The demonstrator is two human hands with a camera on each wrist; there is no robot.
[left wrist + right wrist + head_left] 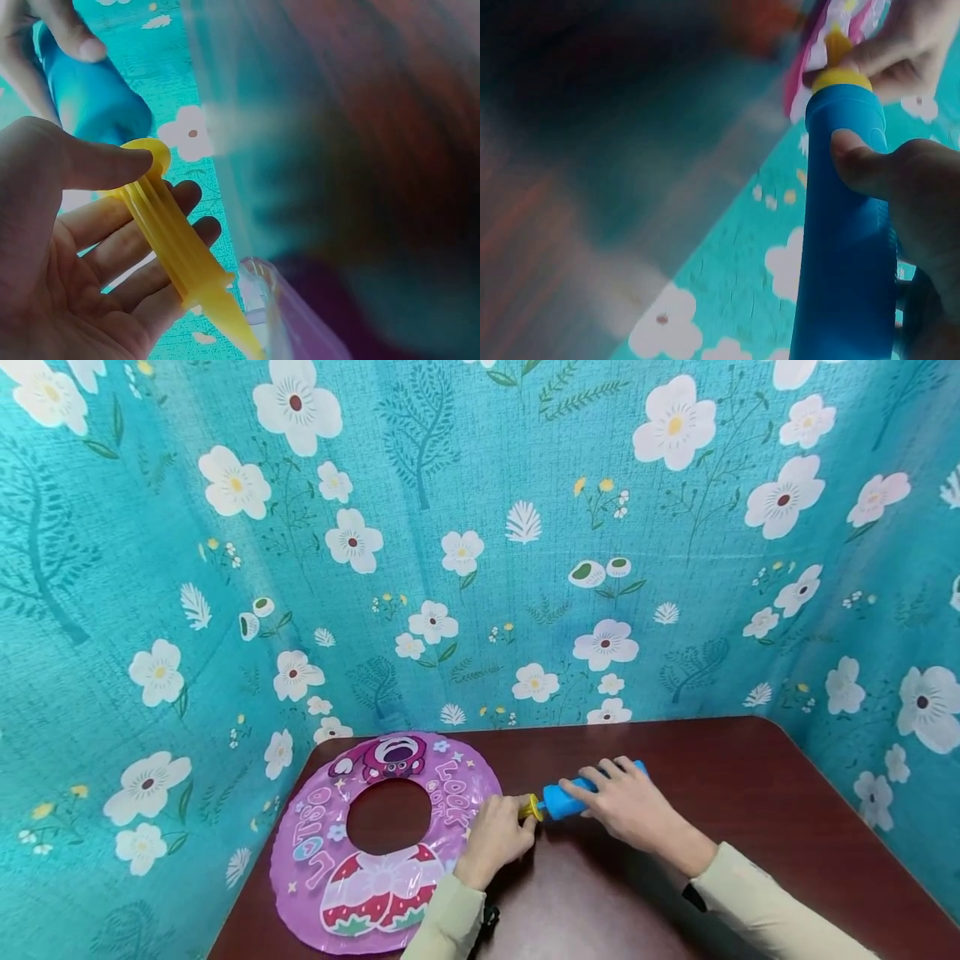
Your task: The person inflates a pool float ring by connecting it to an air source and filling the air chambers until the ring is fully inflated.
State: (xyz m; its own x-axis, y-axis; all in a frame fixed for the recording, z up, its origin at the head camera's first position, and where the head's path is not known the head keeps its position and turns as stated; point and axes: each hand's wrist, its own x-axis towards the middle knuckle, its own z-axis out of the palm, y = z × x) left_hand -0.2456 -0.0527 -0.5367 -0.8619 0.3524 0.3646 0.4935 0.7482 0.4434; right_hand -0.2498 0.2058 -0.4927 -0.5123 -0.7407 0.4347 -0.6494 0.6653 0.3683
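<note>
A blue hand pump (566, 800) with a yellow nozzle (532, 808) is held over the dark table. My left hand (497, 835) pinches the nozzle between thumb and fingers, beside the right side of a purple inflatable swim ring (303, 802). In the left wrist view, the tapered tip of the yellow nozzle (176, 236) meets clear plastic on the ring (307, 322); whether it sits inside a valve cannot be made out. My right hand (633, 810) grips the pump's blue body (847, 225), its thumb lying along the barrel.
The ring lies on the left of the dark reddish-brown table (720, 777). Teal flowered cloth (480, 635) hangs behind the table and at both sides. A small black item (489, 917) shows by the left sleeve.
</note>
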